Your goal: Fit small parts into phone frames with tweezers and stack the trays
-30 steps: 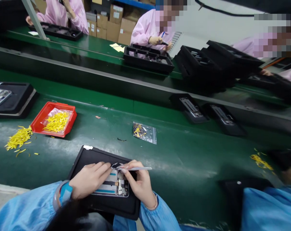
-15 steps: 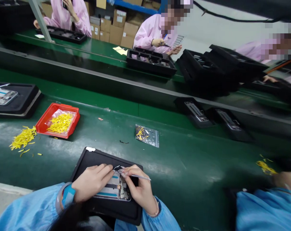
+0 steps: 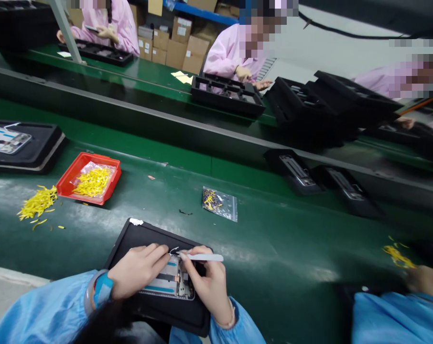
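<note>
- Lower centre, left hand (image 3: 137, 270): fingers lie flat and close together, pressing a phone housing (image 3: 175, 282) in a black tray (image 3: 137, 234).
- Just right, right hand (image 3: 205, 282): fingers pinch white tweezers (image 3: 205, 257) at a curled strip (image 3: 174, 250).
- Risk: a tweezer slip could tear the strip or scratch the housing.

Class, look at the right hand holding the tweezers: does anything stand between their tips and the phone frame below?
Nothing visible does. The tweezers in the right hand point over the top of the phone frame, which lies on a black tray. The left hand rests beside the tips, not between.
</note>
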`<state>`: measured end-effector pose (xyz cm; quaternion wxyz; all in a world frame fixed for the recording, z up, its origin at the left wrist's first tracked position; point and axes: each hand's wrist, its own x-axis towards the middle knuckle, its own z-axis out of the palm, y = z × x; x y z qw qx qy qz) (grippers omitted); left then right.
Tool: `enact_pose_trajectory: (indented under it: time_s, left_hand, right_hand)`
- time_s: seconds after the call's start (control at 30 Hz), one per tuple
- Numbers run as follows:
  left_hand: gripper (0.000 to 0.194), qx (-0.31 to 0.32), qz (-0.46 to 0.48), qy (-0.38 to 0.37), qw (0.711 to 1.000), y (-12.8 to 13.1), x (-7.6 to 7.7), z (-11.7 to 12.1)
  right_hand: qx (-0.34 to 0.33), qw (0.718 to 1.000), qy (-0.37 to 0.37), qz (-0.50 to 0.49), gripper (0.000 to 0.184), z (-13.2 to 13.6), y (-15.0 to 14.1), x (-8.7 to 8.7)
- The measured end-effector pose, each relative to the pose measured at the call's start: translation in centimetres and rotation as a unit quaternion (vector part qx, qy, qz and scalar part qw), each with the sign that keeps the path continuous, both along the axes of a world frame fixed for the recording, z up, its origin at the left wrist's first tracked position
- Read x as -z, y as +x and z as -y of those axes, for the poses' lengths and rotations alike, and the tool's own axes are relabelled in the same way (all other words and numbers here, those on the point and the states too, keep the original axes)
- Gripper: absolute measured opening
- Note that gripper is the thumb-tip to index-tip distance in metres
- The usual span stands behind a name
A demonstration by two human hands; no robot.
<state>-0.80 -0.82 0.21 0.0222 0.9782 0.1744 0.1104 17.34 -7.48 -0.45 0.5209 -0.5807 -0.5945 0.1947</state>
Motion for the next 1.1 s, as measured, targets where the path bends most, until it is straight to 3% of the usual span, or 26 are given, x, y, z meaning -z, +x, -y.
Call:
enact_pose_trajectory:
  time_s: [0.23, 0.67, 0.83, 1.1]
  left_hand:
    - [0.018, 0.000, 0.007, 0.000, 1.000, 0.1, -0.1, 0.0]
    - [0.024, -0.017, 0.025, -0.002, 1.000, 0.5, -0.3, 0.1]
    - [0.020, -0.008, 0.016, -0.005, 1.000, 0.4, -0.4, 0.0]
    - [0.022, -0.020, 0.020, 0.015, 1.000, 0.6, -0.3, 0.0]
  right_hand:
    - [0.015, 0.997, 0.023, 0.070, 0.007, 0.3, -1.0, -0.4]
    - [-0.151, 0.985, -0.003, 0.084, 0.021, -0.1, 0.3, -0.7]
    - [-0.154, 0.985, -0.017, 0.071, 0.022, -0.1, 0.5, -0.1]
    - [-0.120, 0.988, 0.020, 0.097, 0.022, -0.4, -0.3, 0.2]
